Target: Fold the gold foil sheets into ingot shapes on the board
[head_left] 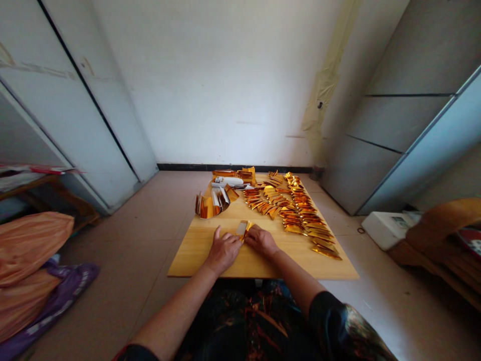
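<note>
Two bare hands: close together over the near middle of the board, meeting at one piece of paper.
Left hand [225,246]: palm down, one digit raised away from the rest, fingertips at the paper's near left edge; whether they pinch or only press, I cannot tell.
Right hand [262,239]: fingers curled together and clamped on the paper's gold right side; its thumb is hard to make out.
Paper in hand: a small gold-and-grey foil paper piece [243,228], partly folded, between the hands and partly hidden by the fingers.
Board: a pale yellow rectangular wooden tabletop [186,260], in front of the person.
Left of the board: a curved stack of gold sheets with whitish edges [208,205], beyond the left hand.
Far edge: a bundle of shiny gold sheets [246,174], with a whitish rolled packet [228,181] just before it.
Right side: overlapping rows of folded gold foil pieces [303,213], beyond the right hand.
</note>
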`<state>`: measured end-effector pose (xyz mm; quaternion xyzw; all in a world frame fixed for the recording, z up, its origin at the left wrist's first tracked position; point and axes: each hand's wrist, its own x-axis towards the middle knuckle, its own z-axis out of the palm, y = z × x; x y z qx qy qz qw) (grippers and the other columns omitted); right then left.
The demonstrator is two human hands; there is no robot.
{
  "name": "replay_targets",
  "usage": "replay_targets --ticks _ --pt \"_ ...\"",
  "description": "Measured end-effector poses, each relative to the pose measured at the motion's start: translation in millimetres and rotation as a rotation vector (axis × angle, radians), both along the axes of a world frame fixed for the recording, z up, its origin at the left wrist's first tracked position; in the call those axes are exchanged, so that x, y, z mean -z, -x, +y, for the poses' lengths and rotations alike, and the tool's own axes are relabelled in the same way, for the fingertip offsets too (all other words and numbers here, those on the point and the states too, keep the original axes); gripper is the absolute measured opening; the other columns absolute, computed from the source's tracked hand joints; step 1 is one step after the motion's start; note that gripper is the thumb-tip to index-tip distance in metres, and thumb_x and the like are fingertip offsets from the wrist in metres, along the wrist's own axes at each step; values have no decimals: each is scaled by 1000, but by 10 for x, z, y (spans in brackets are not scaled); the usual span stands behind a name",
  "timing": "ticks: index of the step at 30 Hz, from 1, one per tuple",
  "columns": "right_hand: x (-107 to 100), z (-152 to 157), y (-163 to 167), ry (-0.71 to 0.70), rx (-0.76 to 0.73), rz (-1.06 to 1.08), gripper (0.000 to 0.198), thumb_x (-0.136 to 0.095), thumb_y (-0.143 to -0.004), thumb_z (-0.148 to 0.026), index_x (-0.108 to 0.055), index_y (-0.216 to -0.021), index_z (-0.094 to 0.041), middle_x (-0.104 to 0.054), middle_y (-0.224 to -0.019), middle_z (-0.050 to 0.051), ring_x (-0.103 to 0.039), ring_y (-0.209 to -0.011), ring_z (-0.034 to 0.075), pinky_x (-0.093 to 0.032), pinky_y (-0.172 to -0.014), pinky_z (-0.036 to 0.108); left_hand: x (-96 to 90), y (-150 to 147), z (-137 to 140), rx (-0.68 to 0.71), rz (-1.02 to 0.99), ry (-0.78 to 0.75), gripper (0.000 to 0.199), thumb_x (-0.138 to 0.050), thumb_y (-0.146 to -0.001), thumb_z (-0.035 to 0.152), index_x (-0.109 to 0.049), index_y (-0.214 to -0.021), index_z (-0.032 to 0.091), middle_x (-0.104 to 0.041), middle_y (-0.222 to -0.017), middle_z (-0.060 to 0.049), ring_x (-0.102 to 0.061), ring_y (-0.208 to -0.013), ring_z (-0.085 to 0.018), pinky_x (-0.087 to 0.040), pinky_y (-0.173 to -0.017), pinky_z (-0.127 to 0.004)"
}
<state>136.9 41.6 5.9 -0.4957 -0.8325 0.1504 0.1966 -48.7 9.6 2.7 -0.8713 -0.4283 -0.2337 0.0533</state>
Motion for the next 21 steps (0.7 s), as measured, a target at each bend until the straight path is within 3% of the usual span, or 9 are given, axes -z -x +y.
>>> replay_targets --ticks 4,10,21 --pt "-110 16 46 76 57 -104 14 -56 -88 -31 -63 -84 -20 -60 -92 1 -56 -74 10 -36 -63 18 -6 37 2 38 28 -23 19 -46 -89 19 -64 -88 26 -70 -101 0 -59 -91 -17 -13 -108 -58" --pt "-215 29 102 109 79 -233 21 -50 -90 -38 -64 -89 -22 -62 -98 2 -58 -78 12 -36 -63 20 -1 90 11 62 36 28 23 -45 -88 16 -63 -95 27 -69 -105 1 -60 -93 -17 -19 -106 -58" --pt "-207 29 140 82 103 -299 22 -50 -89 -38 -63 -92 -22 -63 -101 4 -61 -81 15 -38 -64 22 69 78 -14 39 14 76 29 -43 -85 10 -60 -103 24 -68 -108 -3 -59 -102 -18 -23 -106 -52"
